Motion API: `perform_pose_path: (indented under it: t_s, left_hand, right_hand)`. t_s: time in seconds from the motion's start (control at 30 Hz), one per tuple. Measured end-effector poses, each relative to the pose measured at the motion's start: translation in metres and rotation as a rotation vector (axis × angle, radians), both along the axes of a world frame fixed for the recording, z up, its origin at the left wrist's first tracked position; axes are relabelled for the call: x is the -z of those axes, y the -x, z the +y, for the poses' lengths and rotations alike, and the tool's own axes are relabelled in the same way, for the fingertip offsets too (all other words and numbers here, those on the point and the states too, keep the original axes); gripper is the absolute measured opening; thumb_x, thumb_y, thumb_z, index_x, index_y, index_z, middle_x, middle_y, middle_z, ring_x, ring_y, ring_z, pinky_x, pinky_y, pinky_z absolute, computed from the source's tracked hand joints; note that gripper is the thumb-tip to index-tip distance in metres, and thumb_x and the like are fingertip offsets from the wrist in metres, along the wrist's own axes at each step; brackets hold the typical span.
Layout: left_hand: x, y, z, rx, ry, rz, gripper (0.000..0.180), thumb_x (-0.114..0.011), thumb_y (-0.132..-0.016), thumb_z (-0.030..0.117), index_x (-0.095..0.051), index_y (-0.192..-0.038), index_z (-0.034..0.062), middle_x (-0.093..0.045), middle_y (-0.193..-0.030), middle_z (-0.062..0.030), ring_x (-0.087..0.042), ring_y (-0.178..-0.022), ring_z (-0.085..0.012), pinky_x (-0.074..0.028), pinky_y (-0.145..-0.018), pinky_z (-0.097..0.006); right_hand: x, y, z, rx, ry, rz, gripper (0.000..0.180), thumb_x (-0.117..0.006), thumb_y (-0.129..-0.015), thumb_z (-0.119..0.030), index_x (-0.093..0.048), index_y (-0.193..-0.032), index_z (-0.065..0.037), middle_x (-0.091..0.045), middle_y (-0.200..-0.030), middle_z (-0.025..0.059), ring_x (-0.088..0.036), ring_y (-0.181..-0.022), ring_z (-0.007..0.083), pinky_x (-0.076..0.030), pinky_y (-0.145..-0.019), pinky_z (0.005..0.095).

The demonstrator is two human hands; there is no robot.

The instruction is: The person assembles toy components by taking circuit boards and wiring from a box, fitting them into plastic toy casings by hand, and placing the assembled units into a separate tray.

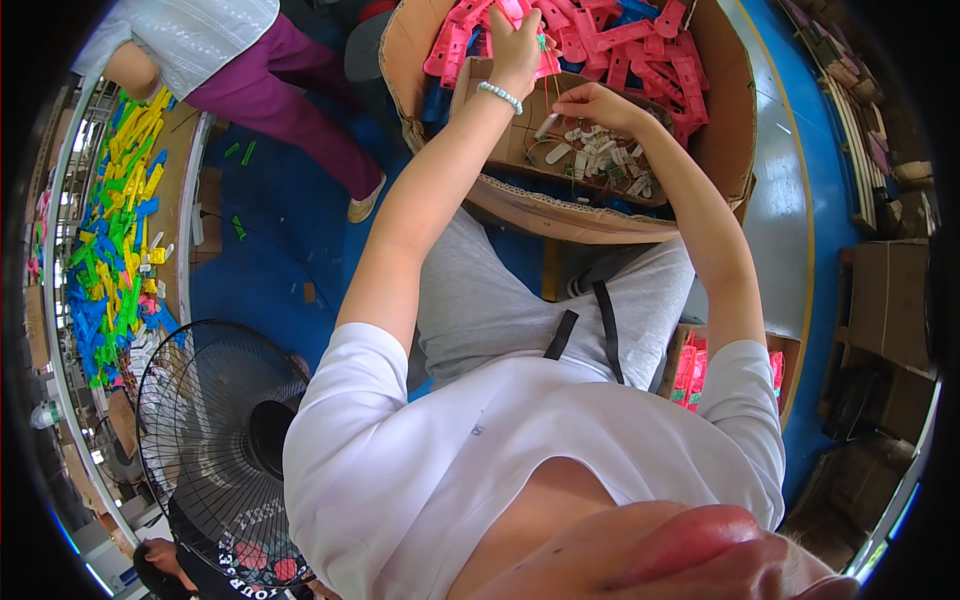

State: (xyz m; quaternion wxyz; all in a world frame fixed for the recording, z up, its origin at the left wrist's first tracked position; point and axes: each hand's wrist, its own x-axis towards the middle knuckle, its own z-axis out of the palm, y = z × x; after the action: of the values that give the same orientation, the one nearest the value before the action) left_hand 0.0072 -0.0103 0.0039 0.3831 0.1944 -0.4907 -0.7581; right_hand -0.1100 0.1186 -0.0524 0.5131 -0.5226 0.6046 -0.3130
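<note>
So there's blue floor (262, 272) beside the brown cardboard box (735, 105), outstretched left hand (515, 52) gripping a pink plastic piece (514, 11), right hand (603, 107) pinching a white strip (545, 126).

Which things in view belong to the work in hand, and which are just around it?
Apparently in the work:
pink plastic part in the left fingers
white piece in the right fingers
heaped pink parts in the cardboard box
white pieces in the smaller cardboard tray

Apparently just around:
black fan
yellow, green and blue parts at left
green pieces on the floor
</note>
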Motion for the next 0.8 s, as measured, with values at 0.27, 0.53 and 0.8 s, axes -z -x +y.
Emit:
perform_pose_path:
  t_s: [0.27,0.53,0.8]
  left_hand:
    - [-0.003,0.001,0.001,-0.125,0.187,0.049,0.039,-0.059,-0.096,0.017,-0.039,-0.127,0.0052,-0.06,-0.078,-0.0066,-0.056,-0.053,-0.0133,-0.046,-0.047,-0.026]
    - [-0.004,-0.003,0.016,-0.08,0.722,-0.304,0.036,-0.062,-0.094,0.026,-0.05,-0.115,-0.001,-0.061,-0.067,-0.011,-0.062,-0.055,-0.0212,-0.047,-0.049,-0.034]
    - [-0.004,-0.004,0.019,-0.014,0.761,-0.333,0.038,-0.062,-0.095,0.028,-0.049,-0.112,-0.0036,-0.061,-0.069,-0.0121,-0.06,-0.053,-0.0228,-0.048,-0.05,-0.034]
  right_hand:
    - [-0.018,-0.024,0.007,0.099,0.219,-0.04,0.03,-0.069,-0.09,-0.025,-0.065,-0.115,-0.008,-0.063,-0.092,-0.0057,-0.05,-0.071,0.0021,-0.037,-0.059,0.0181]
    - [0.007,0.005,-0.007,0.041,0.212,0.257,0.021,-0.078,-0.078,-0.018,-0.065,-0.088,-0.005,-0.061,-0.081,0.0012,-0.056,-0.073,0.0109,-0.047,-0.067,0.0285]
    - [0.007,0.002,-0.004,0.111,0.284,0.383,0.023,-0.079,-0.073,-0.017,-0.064,-0.08,-0.002,-0.062,-0.075,0.0046,-0.06,-0.073,0.0142,-0.049,-0.066,0.0324]
